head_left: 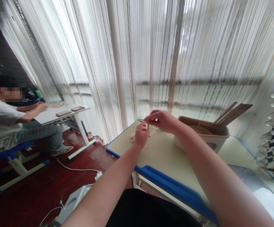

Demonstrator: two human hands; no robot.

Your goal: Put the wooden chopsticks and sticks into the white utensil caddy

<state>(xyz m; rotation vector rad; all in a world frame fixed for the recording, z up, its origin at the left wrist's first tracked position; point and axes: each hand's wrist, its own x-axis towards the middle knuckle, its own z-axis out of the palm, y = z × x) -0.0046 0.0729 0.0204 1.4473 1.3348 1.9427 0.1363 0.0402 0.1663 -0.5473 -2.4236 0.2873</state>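
Observation:
Over the far left part of the desk, my two hands meet close together. My left hand [141,135] is closed, fingers curled around a short, thin wooden stick [148,126] that stands roughly upright. From above and the right, my right hand [162,121] bends down with its fingertips pinched at the stick's upper end. The exact contact is small and partly hidden by the fingers. Several thin wooden sticks [154,131] lie on the cream desktop [160,157] behind and beside my hands.
Right of my hands stands a bin [202,138] with long wooden strips [233,114] leaning out. A dark glossy panel [250,179] lies at the desk's right. Sheer curtains [146,63] hang behind. At left, a seated person [2,119] works at a white table [49,117]. Cables [77,169] cross the floor.

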